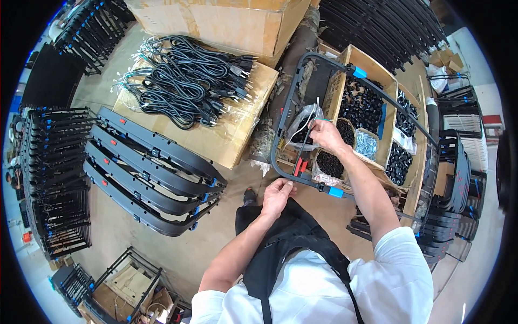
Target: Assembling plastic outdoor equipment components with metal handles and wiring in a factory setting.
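Observation:
A black tubular metal frame [279,119] with blue end pieces lies across the bench in front of me. My left hand [276,198] pinches the frame's near edge close to its corner. Over a clear plastic bag [298,128] inside the frame, my right hand [327,135] has its fingers drawn together; what they hold is too small to name. A thin black rod [306,144] runs from beside these fingertips down to a red piece [300,166] at the frame's near tube. A pale wire-like strip [317,108] sticks up from the bag.
Wooden bins [345,62] hold black plastic parts [362,102] and silvery screws [366,144]; a bag of small dark screws [329,163] sits nearer. To the left, bundled black power cords [186,81] lie on a cardboard box [237,137]. Curved black panels [156,167] stand stacked nearby.

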{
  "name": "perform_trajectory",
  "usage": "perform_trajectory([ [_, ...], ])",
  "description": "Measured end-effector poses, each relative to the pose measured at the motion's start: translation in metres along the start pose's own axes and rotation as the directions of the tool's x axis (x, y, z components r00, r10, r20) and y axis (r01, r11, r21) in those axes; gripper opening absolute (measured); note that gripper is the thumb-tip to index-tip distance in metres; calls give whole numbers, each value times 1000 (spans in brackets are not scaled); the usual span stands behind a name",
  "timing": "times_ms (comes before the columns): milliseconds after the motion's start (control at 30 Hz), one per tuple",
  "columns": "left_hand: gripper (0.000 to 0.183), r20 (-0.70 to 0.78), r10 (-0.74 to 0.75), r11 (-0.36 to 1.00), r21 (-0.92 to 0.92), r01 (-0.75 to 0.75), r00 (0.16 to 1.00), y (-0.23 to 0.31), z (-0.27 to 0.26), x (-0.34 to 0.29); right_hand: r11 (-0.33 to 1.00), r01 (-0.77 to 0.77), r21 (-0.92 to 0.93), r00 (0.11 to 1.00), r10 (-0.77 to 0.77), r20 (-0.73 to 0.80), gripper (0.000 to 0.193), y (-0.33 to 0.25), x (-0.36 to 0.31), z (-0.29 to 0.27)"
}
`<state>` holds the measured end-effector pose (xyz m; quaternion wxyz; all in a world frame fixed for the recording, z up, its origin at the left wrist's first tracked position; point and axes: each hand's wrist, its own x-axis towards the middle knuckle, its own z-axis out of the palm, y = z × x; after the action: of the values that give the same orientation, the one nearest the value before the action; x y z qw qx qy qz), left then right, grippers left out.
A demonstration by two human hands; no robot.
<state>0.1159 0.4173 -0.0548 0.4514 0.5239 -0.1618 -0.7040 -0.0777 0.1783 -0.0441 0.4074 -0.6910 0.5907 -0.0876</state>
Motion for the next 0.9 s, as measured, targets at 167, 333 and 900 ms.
perform_trajectory([
  [167,18,15,-2,999,40,1,1000,4,-5,2,919,-114,377,990,137,-37,32,-5,-64,-17],
  [333,19,-2,-44,993,112,44,999,16,-8,-1,615,-105,781,988,153,12,32,-75,-193,-30],
  [900,20,21,-207,950,242,196,978,40,-14,6,-31,-110,993,949,295,115,20,-22,-196,164],
])
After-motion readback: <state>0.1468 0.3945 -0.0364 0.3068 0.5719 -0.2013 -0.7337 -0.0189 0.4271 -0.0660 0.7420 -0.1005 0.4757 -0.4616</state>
